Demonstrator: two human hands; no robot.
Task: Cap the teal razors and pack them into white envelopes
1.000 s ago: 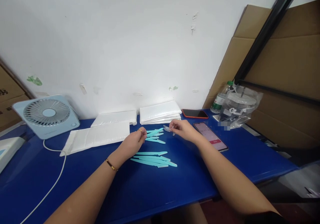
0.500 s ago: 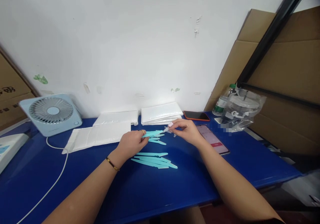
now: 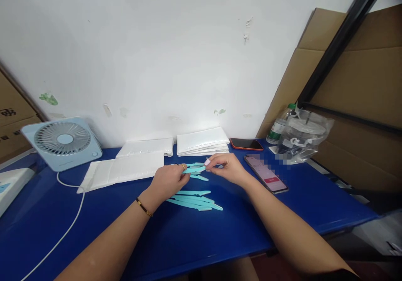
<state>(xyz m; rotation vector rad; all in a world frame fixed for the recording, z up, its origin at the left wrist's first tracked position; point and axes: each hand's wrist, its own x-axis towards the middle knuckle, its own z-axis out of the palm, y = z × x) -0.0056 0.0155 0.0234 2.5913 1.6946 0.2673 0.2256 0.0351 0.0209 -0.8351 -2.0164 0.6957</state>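
Low over the table, my left hand (image 3: 171,178) is closed around the handle of a turquoise eyebrow razor (image 3: 194,170). The thumb and index finger of my right hand (image 3: 224,167) pinch together at the razor's blade end. A small clear blade cap between them is mostly hidden by the fingertips. Just beneath my hands lie more turquoise razors (image 3: 201,178), partly covered. Nearer to me, a loose fan of several eyebrow razors (image 3: 194,201) rests on the blue table (image 3: 238,230), blade ends to the right.
White packets (image 3: 202,140) are stacked along the wall, with another long white packet (image 3: 125,170) at left. A light-blue fan (image 3: 65,138) trails a white cable. To the right are two phones (image 3: 246,144) (image 3: 266,174), a bottle (image 3: 278,128) and a bagged cup (image 3: 303,136).
My right hand has moved slightly left, bringing its fingertips and the clear cap onto the razor's blade end. My left hand keeps its hold, shifted slightly.
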